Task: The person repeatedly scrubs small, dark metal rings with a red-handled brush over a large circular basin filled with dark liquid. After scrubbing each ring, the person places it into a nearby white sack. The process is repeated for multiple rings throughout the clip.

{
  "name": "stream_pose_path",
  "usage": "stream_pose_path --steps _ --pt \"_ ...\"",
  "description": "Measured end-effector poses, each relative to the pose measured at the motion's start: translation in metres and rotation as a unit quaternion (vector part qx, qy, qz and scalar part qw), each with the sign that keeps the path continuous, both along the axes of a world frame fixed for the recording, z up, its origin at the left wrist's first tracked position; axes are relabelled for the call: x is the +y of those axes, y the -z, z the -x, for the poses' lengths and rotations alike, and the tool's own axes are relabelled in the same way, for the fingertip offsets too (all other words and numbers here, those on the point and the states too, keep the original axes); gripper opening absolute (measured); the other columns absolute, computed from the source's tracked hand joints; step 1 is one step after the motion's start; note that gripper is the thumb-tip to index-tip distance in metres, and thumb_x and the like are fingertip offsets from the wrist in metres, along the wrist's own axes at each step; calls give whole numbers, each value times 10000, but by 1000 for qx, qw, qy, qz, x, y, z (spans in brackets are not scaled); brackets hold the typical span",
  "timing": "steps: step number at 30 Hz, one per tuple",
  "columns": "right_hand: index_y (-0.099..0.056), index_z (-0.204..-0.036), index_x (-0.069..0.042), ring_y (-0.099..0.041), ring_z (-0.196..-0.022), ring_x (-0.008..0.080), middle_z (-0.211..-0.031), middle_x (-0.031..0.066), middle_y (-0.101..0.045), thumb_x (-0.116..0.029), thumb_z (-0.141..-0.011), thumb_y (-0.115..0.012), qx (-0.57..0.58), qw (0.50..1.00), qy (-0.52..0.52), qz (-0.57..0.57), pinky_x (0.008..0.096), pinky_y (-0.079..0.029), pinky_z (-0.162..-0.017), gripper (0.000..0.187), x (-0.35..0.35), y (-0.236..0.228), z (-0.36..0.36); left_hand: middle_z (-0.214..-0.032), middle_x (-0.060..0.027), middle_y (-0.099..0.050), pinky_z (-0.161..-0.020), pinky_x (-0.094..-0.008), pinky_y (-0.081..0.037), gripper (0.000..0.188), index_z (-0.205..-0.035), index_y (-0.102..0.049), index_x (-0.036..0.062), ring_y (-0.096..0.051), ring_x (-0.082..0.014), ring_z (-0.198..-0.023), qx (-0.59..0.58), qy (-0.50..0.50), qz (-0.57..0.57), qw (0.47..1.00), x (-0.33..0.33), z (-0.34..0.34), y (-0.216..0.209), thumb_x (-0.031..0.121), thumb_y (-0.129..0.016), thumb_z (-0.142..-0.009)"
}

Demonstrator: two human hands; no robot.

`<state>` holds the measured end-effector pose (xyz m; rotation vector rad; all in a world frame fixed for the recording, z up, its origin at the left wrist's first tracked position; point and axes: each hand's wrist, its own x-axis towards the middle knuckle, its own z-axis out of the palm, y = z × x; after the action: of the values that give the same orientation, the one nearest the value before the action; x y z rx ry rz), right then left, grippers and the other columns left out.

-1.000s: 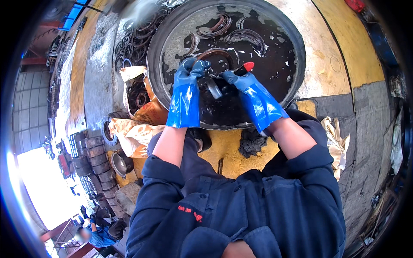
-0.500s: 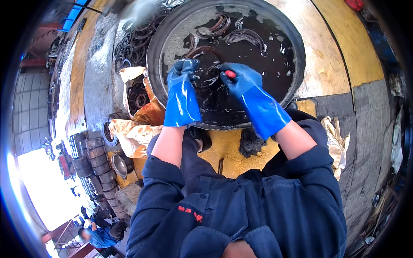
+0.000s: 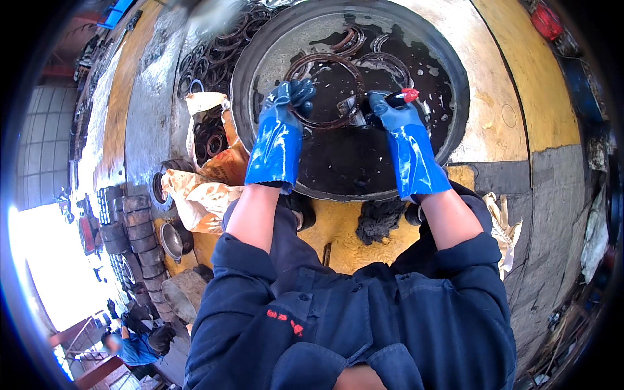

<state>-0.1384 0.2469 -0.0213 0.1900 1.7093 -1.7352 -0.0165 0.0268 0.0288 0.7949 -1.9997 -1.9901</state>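
- I see the left hand (image 3: 288, 101) curled tightly around the near-left side of the ring (image 3: 323, 57), presumably steadying it between both hands, over the basin (image 3: 460, 97).
- The right hand (image 3: 388, 112) grips a red-ended tool (image 3: 403, 97) beside the ring, seemingly for control.
- More rings (image 3: 395, 62) lie beyond the hands, likely kept within reach.

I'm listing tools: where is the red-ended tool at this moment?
In the head view, the red-ended tool is in the right hand above the basin, its red end right of the brown ring.
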Motion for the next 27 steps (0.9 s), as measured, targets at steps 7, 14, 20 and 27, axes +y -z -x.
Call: stream_pose_path --steps 7,14,20,27 --pt "-737 -1034 -83 -681 -776 146 -836 68 -725 -291 -916 -701 63 996 -59 -30 329 -532 -741 241 2 3 5 -1011 -81 -729 -790 -302 -497 291 -1134 -677 27 -660 -175 -889 -5 25 54 998 -1 -14 -6 239 -645 -938" --pt "-737 -1029 -81 -680 -775 145 -834 67 -725 -289 -916 -699 135 984 -99 -62 329 -531 -740 240 18 7 14 -917 -36 -725 -691 -276 -493 324 -1047 -717 55 -628 -121 -786 -21 20 58 998 3 -24 -16 355 -695 -924" --pt "-737 -1025 -79 -679 -774 145 -832 67 -724 -287 -916 -697 172 975 -113 -82 329 -531 -739 239 21 6 10 -964 -71 -736 -706 -275 -517 228 -1077 -697 33 -675 -147 -841 93 -223 80 967 -34 -111 -71 213 -626 -958" --pt "-737 -1021 -76 -679 -773 144 -830 66 -724 -285 -915 -695 189 969 -128 -91 329 -531 -738 237 19 12 1 -963 -82 -722 -692 -245 -521 195 -1074 -696 37 -667 -134 -795 101 -480 77 868 -90 -296 -79 162 -617 -946"
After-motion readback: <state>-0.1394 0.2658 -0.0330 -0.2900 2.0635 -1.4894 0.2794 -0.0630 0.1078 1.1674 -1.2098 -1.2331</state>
